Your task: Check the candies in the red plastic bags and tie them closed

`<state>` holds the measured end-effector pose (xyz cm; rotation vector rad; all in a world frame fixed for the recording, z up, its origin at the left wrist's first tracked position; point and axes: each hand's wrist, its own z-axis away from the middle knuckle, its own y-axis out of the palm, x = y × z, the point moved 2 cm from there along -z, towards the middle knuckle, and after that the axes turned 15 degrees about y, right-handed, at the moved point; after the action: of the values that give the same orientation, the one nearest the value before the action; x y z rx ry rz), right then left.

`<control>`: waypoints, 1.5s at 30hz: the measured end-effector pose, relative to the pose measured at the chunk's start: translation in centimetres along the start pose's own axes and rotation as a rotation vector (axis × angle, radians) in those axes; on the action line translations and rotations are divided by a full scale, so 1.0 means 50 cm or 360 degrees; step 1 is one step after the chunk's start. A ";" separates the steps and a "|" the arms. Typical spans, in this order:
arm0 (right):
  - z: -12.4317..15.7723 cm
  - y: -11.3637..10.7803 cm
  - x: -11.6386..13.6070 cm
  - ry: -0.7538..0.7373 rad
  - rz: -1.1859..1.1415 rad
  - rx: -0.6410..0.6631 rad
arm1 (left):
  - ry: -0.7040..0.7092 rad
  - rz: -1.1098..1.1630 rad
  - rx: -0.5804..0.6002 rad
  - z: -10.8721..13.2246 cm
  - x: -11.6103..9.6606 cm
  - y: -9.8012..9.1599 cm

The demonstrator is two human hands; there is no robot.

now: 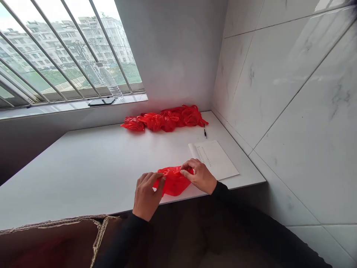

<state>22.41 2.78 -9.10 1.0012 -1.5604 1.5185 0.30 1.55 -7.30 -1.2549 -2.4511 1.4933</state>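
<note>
Nearest the camera in the head view, at lower left: an open cardboard box (100, 232) with a ragged corrugated rim. Dark inside, with a dim reddish patch (52, 245) low down; cannot tell what from here. Beyond, by the front edge of the white bench (92, 160): a red plastic bag (175, 185), thin and crinkled, spread between left hand (147, 195) and right hand (200, 176). On the left, thumb and forefinger on the upper left edge; on the right, a pinch at the upper right with fingers curled. Grip closed on the film at both sides, by the look of it; cannot tell how firmly.

To work such film well, best to pinch lightly with the fingertips, keep both pinches level, and draw outward evenly rather than tug from one side. Likely to cling and crease, so worth feeling for a single layer first. Worth keeping back from the front edge too, to avoid slipping off. Seemingly flat, with no visible contents; cannot be sure through the folds.

Farther back, along the wall (178, 56): a row of crumpled red bags (167, 122), bunched and touching, with contents impossible to make out. Nearer, a pen (205, 133) and a printed sheet of paper (221, 160). On the windowsill (134, 98), a clear ridged bottle (110, 82), fill level unreadable, beside a dark flat device (101, 102).
</note>
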 end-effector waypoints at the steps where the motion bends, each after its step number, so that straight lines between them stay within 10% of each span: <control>1: 0.000 -0.008 -0.004 0.0021 -0.0004 -0.0011 | -0.0060 -0.0022 -0.0063 0.003 0.012 -0.004; 18: 0.016 -0.027 0.004 0.0019 0.0078 0.0173 | -0.0046 0.0208 -0.0122 0.005 0.008 -0.011; 30: 0.049 -0.059 0.038 -0.0047 -0.0234 -0.0481 | -0.0492 0.0096 -0.0583 -0.001 0.014 -0.057; 35: 0.058 -0.023 0.105 -0.0670 0.0238 -0.0009 | -0.0511 0.0425 -0.0518 0.000 -0.005 -0.055; 45: 0.054 0.004 0.094 -0.0382 0.1000 0.0194 | -0.0704 0.1179 -0.0445 -0.007 0.006 -0.039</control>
<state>20.23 -0.10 -5.04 0.8167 -2.1068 1.9863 -0.98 1.56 -5.79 -2.3022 -2.6718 1.7518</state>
